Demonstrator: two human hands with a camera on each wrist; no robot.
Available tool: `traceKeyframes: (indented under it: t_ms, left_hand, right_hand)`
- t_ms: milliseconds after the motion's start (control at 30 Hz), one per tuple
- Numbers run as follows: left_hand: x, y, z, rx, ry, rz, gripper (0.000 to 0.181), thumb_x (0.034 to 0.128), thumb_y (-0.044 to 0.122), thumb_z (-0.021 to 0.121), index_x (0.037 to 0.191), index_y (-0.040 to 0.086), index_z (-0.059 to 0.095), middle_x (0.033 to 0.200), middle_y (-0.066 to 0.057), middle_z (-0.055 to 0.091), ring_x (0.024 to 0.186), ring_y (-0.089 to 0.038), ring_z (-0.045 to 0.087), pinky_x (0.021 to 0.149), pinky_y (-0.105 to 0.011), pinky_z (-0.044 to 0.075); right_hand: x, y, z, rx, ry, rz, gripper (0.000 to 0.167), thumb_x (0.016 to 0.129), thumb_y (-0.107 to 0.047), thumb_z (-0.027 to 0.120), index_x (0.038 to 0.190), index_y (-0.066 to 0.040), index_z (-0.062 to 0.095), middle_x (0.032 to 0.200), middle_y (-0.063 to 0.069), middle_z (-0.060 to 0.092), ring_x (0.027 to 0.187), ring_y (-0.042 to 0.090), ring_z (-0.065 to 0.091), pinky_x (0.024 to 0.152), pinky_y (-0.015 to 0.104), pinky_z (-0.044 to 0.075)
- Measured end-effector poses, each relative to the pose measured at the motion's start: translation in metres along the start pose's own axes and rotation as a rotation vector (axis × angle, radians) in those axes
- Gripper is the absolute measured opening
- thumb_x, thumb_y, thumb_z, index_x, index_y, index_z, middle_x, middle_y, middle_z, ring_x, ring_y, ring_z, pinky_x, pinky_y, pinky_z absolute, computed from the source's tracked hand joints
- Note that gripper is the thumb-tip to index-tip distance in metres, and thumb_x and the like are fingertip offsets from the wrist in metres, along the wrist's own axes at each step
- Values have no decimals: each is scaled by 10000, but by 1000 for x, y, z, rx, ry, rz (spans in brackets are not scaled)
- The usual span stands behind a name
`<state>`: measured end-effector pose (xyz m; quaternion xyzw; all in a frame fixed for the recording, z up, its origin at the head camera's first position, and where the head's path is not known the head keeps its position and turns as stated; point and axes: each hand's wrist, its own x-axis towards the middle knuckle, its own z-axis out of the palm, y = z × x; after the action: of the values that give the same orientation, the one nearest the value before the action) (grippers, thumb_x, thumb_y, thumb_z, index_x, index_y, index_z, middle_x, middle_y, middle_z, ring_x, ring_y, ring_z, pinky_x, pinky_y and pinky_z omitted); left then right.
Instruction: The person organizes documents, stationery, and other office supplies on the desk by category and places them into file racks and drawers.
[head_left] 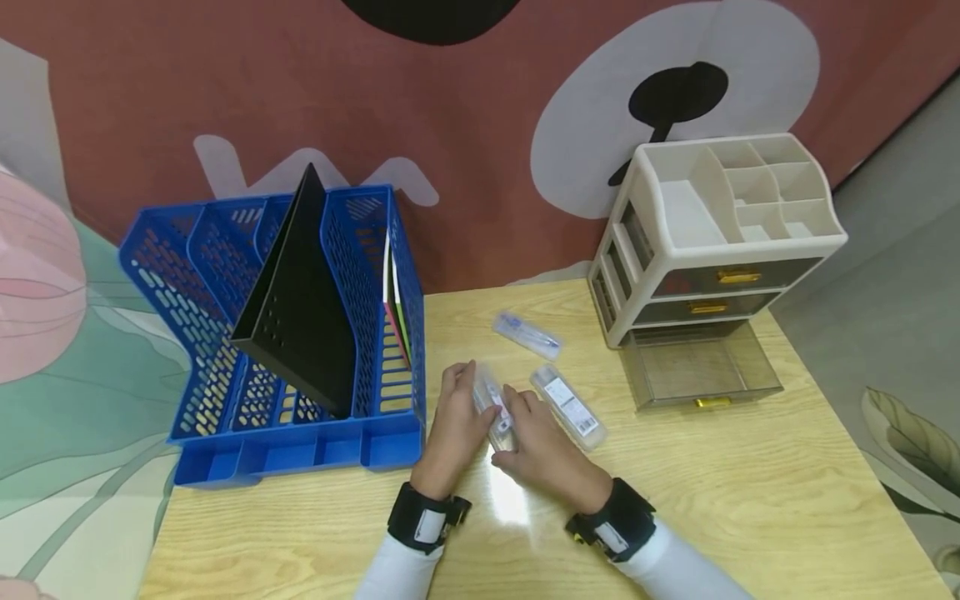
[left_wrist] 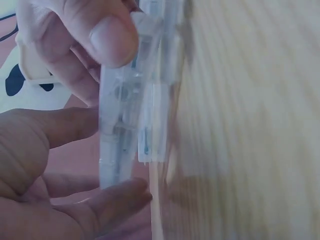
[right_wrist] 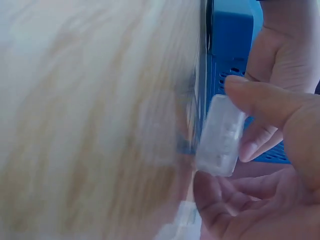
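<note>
Both hands hold a narrow, see-through plastic case (head_left: 483, 385) just over the wooden table. From one long side my left hand (head_left: 452, 425) grips it, its fingers along the edge. My right hand (head_left: 546, 454) holds the other side with thumb and fingers. In the left wrist view, the case (left_wrist: 116, 130) looks frosted, and its contents are too blurred to name. One end of the case (right_wrist: 220, 137) faces the right wrist camera. Beside the right hand lies a second clear case (head_left: 573, 408) with a white barcode label. A slim clear case with bluish contents (head_left: 527, 335) lies behind.
A blue desk file rack (head_left: 300, 452) on the left holds a black folder (head_left: 307, 325) and thin booklets (head_left: 395, 296). At the right, a cream drawer organizer (head_left: 641, 237) has its lowest clear drawer (head_left: 701, 367) pulled out. A patterned cloth hangs behind the table.
</note>
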<state>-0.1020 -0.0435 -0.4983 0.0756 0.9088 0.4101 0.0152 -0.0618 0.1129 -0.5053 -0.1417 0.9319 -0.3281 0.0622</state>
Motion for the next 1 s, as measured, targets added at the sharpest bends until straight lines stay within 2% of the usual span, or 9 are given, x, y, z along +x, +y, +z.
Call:
traceKeyframes:
  t_ms: [100, 300, 467, 633, 800, 1000]
  left_hand:
    - [1, 3, -1, -68, 26, -10, 800, 846, 36, 835, 1528, -54, 426, 1514, -217, 434, 1363, -368, 540, 1100, -440, 495]
    - [3, 7, -4, -261, 67, -12, 770, 863, -36, 791, 1537, -40, 420, 1581, -173, 379, 1327, -357, 575, 927, -309, 592]
    - [3, 9, -7, -412, 88, -11, 684, 892, -49, 753, 1514, 1, 474, 1527, -168, 450, 1202, -340, 645, 881, -245, 598]
    - [1, 13, -10, -535, 90, -12, 623, 910, -55, 726, 1483, 74, 520, 1441, -147, 517, 1180, -326, 660, 868, -251, 603]
    - [0, 18, -10, -598, 87, 3, 631, 917, -70, 709, 1492, 99, 512, 1438, -145, 525, 1200, -348, 654, 889, -266, 599]
    - [0, 23, -6, -647, 127, 28, 626, 901, -117, 693, 1467, 109, 547, 1429, -142, 536, 1191, -361, 645, 908, -277, 597]
  right_hand:
    - [-2, 1, -3, 1, 57, -15, 1015, 732, -262, 919, 1535, 61, 388, 1312, 185, 562, 1095, 245, 542, 919, 395, 543]
    - [-4, 0, -14, -15, 137, -58, 945, 734, -235, 933, 1500, 37, 450, 1319, 172, 575, 1102, 259, 562, 894, 389, 564]
    - [-8, -1, -23, -30, 167, -68, 904, 747, -211, 930, 1493, 18, 472, 1381, 198, 560, 1194, 340, 555, 982, 460, 554]
    - [-12, 2, -31, -27, 196, -80, 858, 760, -140, 907, 1493, -4, 482, 1454, 194, 540, 1266, 381, 531, 1042, 508, 525]
    - [-14, 6, -37, -21, 228, -79, 884, 756, -79, 902, 1507, 5, 443, 1444, 214, 540, 1266, 375, 550, 1033, 497, 543]
    - [-15, 7, -41, -29, 240, -75, 895, 745, -85, 918, 1499, 18, 447, 1431, 239, 544, 1259, 384, 561, 1029, 497, 548]
